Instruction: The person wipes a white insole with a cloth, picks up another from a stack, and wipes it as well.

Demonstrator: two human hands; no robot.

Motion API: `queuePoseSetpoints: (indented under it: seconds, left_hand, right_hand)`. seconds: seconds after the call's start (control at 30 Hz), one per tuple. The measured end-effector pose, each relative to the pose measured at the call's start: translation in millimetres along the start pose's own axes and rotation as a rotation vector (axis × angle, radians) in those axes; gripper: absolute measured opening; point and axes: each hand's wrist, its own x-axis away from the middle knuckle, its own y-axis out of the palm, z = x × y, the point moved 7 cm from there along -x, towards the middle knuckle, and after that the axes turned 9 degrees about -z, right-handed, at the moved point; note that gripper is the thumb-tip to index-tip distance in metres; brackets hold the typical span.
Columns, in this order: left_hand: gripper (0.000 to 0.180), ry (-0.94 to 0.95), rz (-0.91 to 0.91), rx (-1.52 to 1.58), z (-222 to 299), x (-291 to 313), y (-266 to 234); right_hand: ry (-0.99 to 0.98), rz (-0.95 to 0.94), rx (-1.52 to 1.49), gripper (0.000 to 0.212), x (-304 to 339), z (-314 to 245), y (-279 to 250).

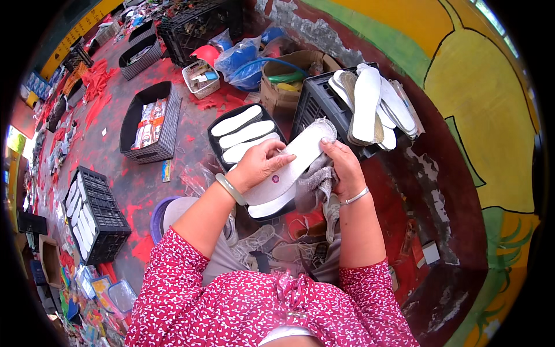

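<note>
A white shoe insole [303, 149] with a small round dark mark is held slantwise in front of me. My left hand [261, 166] grips its lower side, fingers bent over the upper face. Close to the insole's far end, my right hand [345, 169] presses its thumb on the edge and also holds a crumpled grey cloth [315, 184]; its other fingers are partly hidden. Below lies a black basket [214, 151] with several white insoles [238, 120] in a row, another insole [272, 203] showing at its near end.
At the right, more insoles [366, 104] are piled on a black crate [315, 107] beside the painted wall. A cardboard box [274, 95] stands behind. Leftward are a woven basket of packets [167, 136] and a black crate of insoles [110, 214]. Shoes [295, 252] lie by my legs.
</note>
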Motion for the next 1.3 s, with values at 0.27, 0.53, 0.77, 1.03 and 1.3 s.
queuePoseSetpoints:
  seconds: [0.27,0.53,0.77,1.03,1.3]
  left_hand:
    - [0.029,-0.267,-0.32,0.606,-13.1,9.6,27.1]
    - [0.05,-0.213,-0.356,0.7,-8.3,7.2,39.3]
    - [0.048,-0.204,-0.327,0.702,-7.6,8.1,40.9]
    - [0.044,-0.178,-0.32,0.759,-18.0,5.7,44.9]
    - [0.05,-0.119,-0.246,0.692,-10.4,3.6,38.1]
  right_hand:
    - [-0.256,0.156,0.531,0.037,0.9,-24.9,-0.3]
    - [-0.345,0.215,0.712,0.039,-0.5,-27.7,-5.6]
    - [-0.363,0.282,0.9,0.033,5.5,-33.3,3.9]
    - [-0.458,0.378,1.094,0.033,9.4,-33.9,5.1]
    - [-0.546,0.371,1.153,0.023,11.2,-36.6,15.2]
